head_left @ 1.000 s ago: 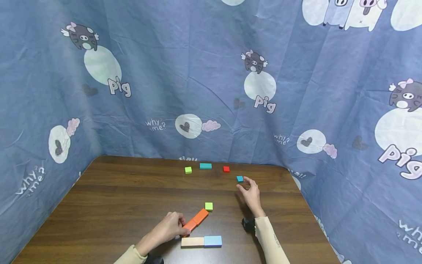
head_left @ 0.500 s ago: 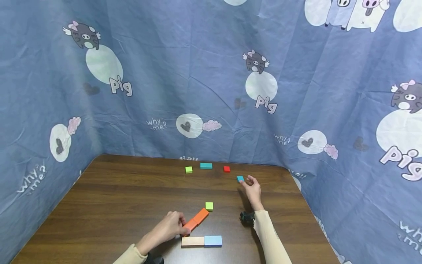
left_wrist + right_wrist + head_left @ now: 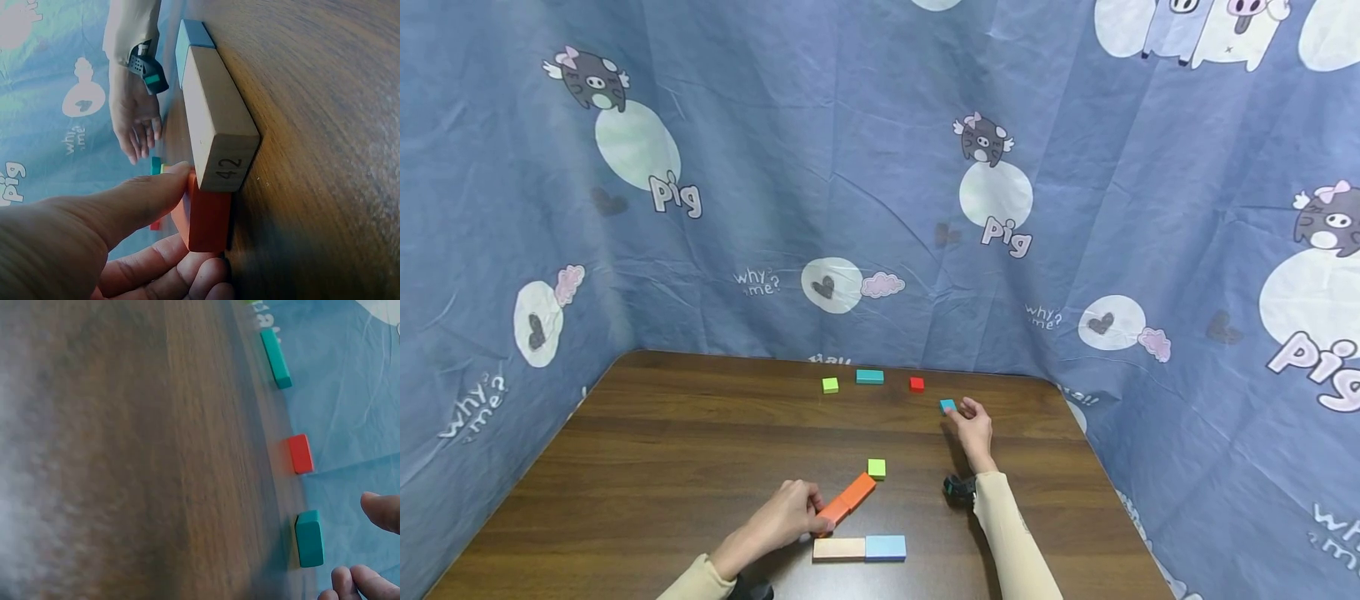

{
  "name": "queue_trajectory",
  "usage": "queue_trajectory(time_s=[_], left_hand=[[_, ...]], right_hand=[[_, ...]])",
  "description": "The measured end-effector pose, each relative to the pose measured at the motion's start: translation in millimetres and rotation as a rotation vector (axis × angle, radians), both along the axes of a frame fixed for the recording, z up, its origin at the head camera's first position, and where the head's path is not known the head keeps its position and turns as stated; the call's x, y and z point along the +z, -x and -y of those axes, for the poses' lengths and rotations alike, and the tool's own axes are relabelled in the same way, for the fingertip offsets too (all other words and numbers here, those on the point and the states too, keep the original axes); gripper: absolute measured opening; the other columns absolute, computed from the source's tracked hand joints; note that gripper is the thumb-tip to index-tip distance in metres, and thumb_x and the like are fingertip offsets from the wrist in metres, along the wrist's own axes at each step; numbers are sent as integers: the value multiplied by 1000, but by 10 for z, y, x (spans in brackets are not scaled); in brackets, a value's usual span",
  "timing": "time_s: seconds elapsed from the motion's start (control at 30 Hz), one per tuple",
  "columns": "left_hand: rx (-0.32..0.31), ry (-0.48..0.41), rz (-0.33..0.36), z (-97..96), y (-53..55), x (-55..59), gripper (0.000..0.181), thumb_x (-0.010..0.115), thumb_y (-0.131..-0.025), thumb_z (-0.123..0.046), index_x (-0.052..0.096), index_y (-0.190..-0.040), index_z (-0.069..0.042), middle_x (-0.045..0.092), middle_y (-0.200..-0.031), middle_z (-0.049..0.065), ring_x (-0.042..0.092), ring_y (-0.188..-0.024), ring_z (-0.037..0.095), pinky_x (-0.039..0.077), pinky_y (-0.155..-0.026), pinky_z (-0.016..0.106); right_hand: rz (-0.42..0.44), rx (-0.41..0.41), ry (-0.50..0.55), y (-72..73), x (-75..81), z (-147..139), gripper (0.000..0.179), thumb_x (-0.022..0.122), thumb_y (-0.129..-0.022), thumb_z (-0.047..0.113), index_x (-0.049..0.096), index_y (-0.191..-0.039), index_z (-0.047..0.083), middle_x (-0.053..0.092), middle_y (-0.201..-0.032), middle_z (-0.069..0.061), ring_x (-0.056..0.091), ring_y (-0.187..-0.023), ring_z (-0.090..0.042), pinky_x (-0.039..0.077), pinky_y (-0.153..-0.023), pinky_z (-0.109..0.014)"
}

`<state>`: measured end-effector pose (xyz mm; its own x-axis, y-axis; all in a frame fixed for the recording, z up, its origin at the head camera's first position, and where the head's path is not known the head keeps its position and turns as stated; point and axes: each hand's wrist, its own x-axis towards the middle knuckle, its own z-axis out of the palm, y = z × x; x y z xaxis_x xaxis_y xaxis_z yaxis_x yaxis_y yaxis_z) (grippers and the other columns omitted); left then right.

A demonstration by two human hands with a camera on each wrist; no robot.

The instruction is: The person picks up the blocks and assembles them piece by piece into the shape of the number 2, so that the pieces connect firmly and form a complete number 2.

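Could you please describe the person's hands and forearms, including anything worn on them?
The left hand and right hand are ungloved. The left sleeve and right sleeve are long and cream. Where the right sleeve ends sits a black device with a green patch; where the left sleeve ends, only part of a dark device shows.

The number 42 is showing on the end of a pale wooden block, while "pig" and "why? me?" are repeating across the blue cloth backdrop, a partly hidden word edging its foot.
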<state>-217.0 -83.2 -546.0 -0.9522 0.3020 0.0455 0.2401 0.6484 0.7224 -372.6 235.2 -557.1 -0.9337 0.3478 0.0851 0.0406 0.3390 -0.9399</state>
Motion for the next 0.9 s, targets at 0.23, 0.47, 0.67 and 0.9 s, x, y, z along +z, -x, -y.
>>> queue_trajectory(time_s=[0.23,0.47,0.67,0.9], left_hand=[[-19,-11,-17,3,-6,-4,23,83,-69,-18,62,-71,-7,52,-59,-9,43,-50,3,33,-44,18],[-30,-40,6,13,-10,4,23,82,-71,-18,62,-73,-6,51,-58,-8,44,-49,4,33,-43,18],[-27,-32,14,20,-13,-1,24,82,-70,-19,62,-72,-6,51,-57,-9,44,-49,4,33,-43,18],[-19,-30,15,19,-13,-9,24,82,-70,-19,62,-72,-6,51,-57,-8,44,-49,4,33,-43,18]], right_hand=[[20,-35,24,44,-24,-3,53,71,-85,20,54,-129,-3,61,-125,-23,54,-116,-36,41,-100,-47],[0,-44,30,93,-26,32,52,71,-83,18,55,-127,-5,60,-124,-24,54,-116,-38,41,-100,-47],[20,-44,19,122,-52,48,53,72,-83,20,55,-128,-3,60,-126,-22,54,-118,-37,42,-100,-46],[32,-74,-38,176,-76,63,49,72,-83,20,58,-125,-3,62,-122,-22,55,-115,-36,42,-98,-47]])
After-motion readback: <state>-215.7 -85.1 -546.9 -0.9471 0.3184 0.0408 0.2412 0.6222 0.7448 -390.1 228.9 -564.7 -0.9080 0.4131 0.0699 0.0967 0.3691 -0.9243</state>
